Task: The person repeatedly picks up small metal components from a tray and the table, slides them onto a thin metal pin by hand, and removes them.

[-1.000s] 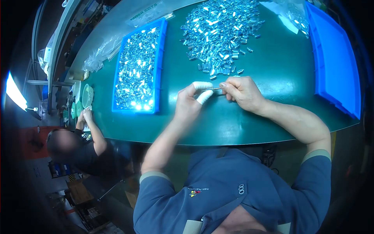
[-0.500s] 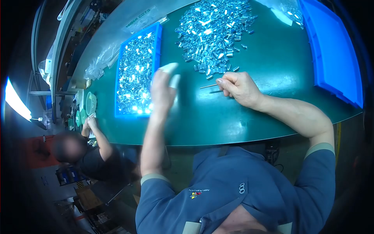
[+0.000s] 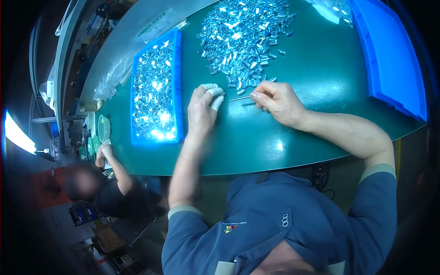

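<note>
My right hand [image 3: 279, 103] pinches one end of a thin metal rod [image 3: 239, 98], which points left over the green table. My left hand [image 3: 205, 106], with white covers on its fingertips, is to the left of the rod's free end. Its fingers are curled together, and anything between them is too small to make out. A pile of small shiny metal pieces [image 3: 243, 39] lies just beyond both hands. Left of my left hand stands a blue tray [image 3: 178, 87] filled with similar metal pieces.
A second blue tray [image 3: 389, 50] stands at the right of the green table [image 3: 321, 142]. Clear plastic bags [image 3: 110, 82] lie beyond the filled tray. Another person [image 3: 117, 169] sits at the far left, hands near a green bowl [image 3: 104, 128].
My left hand has left the rod, gone to the filled tray's edge and come back partway, its fingers now curled. My right hand still holds the rod. The view has shifted slightly.
</note>
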Available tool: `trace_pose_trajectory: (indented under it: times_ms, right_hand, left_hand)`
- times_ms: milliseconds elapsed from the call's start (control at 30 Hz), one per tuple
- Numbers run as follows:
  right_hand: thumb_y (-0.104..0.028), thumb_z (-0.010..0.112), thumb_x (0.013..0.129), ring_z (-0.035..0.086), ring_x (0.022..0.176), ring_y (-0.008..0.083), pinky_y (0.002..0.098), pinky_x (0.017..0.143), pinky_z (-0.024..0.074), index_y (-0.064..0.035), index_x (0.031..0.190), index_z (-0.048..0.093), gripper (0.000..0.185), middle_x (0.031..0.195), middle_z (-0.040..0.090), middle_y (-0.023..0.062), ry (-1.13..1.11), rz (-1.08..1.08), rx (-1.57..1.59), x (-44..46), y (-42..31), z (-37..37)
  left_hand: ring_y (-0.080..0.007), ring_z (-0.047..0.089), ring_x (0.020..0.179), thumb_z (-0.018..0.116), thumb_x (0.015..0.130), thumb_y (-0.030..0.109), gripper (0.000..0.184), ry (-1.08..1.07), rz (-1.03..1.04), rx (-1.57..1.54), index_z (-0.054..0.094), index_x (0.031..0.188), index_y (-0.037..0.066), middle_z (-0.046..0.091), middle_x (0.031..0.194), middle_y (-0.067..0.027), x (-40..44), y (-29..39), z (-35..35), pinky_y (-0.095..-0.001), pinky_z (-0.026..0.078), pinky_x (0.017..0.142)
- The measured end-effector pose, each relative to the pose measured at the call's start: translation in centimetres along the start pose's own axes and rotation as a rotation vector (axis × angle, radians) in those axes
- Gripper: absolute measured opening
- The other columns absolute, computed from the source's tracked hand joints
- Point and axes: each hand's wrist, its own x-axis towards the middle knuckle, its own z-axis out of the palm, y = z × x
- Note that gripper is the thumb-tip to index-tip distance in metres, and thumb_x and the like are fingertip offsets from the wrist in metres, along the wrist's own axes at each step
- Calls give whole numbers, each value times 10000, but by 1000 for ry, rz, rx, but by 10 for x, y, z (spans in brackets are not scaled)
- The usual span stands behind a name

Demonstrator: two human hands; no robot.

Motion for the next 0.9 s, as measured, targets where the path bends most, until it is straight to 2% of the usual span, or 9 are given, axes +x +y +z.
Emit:
trace_pose_trajectory:
  times_ms: [33, 100, 333, 467, 533, 667, 733, 900]
  right_hand:
    - [-246, 641, 1032, 583, 689, 73, 260, 616, 476, -12, 944, 680, 253, 772, 667, 24, 22, -1, 11, 0, 0, 0]
    - [-235, 645, 1029, 589, 700, 75, 260, 625, 483, -11, 966, 679, 235, 788, 671, 24, 51, 4, 28, -1, 2, 1]
    - [-186, 649, 1017, 600, 709, 79, 259, 632, 492, -6, 984, 673, 185, 800, 677, 27, 29, 3, -6, 0, 2, 2]
    - [-172, 646, 1015, 596, 695, 79, 266, 620, 486, -5, 959, 676, 179, 782, 672, 26, 6, -33, -26, -1, 1, 2]
    - [-185, 641, 1018, 595, 678, 84, 275, 610, 482, -7, 924, 681, 206, 753, 668, 29, -12, -34, -62, -1, 0, 1]
    - [-236, 619, 1033, 600, 619, 112, 306, 581, 471, -15, 821, 686, 314, 660, 649, 45, -67, -56, -155, -1, -5, 0]
    - [-249, 612, 1036, 606, 608, 123, 313, 575, 471, -16, 808, 685, 334, 648, 648, 50, -63, -102, -229, -1, 0, 2]
    - [-267, 602, 1042, 618, 588, 140, 327, 556, 472, -22, 796, 684, 357, 633, 647, 54, -35, -190, -282, -2, 1, 4]
  left_hand:
    - [-278, 661, 1018, 770, 846, 2, 226, -3, 5, -7, 722, 1067, 0, 687, 1056, -132, -1, 2, 1, -370, 537, 881]
    - [-223, 682, 973, 754, 883, 1, 186, -35, -112, -226, 720, 1066, -5, 702, 1032, -117, -8, 11, -3, -335, 545, 829]
    - [-186, 691, 902, 751, 899, 9, 168, -12, -111, -360, 722, 1065, 1, 718, 1018, -109, -15, 29, -6, -298, 543, 790]
    - [-200, 694, 894, 761, 881, 5, 177, -46, -138, -391, 726, 1055, 10, 723, 992, -110, -16, 31, -8, -312, 544, 782]
    - [-293, 685, 882, 786, 826, 4, 172, -24, 0, -311, 721, 984, 13, 724, 945, -126, -12, 38, -7, -387, 547, 773]
    - [-303, 676, 870, 793, 807, 11, 187, -50, 19, -288, 725, 981, 19, 718, 931, -125, -12, 41, -2, -405, 543, 764]
    - [-256, 684, 847, 804, 823, 25, 196, -66, 121, -289, 730, 1005, 25, 728, 932, -107, -11, 44, 3, -358, 545, 740]
    - [-266, 686, 848, 806, 822, 27, 204, -75, 54, -299, 731, 1012, 28, 728, 933, -108, -11, 45, -2, -360, 543, 737]
